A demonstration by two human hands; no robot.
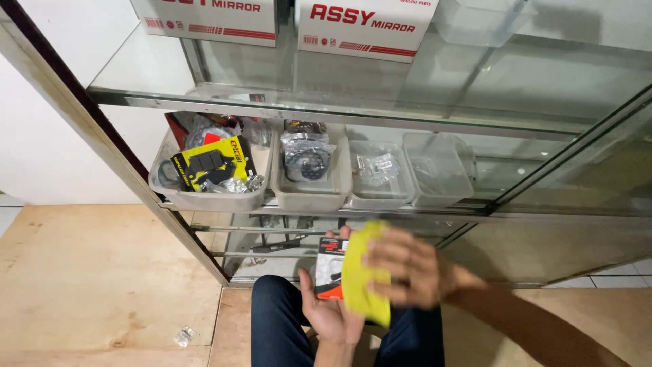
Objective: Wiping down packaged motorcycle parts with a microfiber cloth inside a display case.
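Note:
My left hand (329, 309) is palm up over my lap and holds a small flat packet (330, 269) with an orange and grey card. My right hand (406, 266) presses a yellow cloth (362, 274) against that packet, covering most of it. Both hands are low in the middle of the view, in front of a glass display cabinet (380, 102). The right hand is blurred.
On the cabinet's middle shelf stand several clear plastic bins: one (207, 198) with a yellow and black packet (212, 162), one (311, 194) with bagged parts, and two nearly bare (441, 170). White boxes (363, 24) sit on top. A small clear bag (183, 335) lies on the wooden floor.

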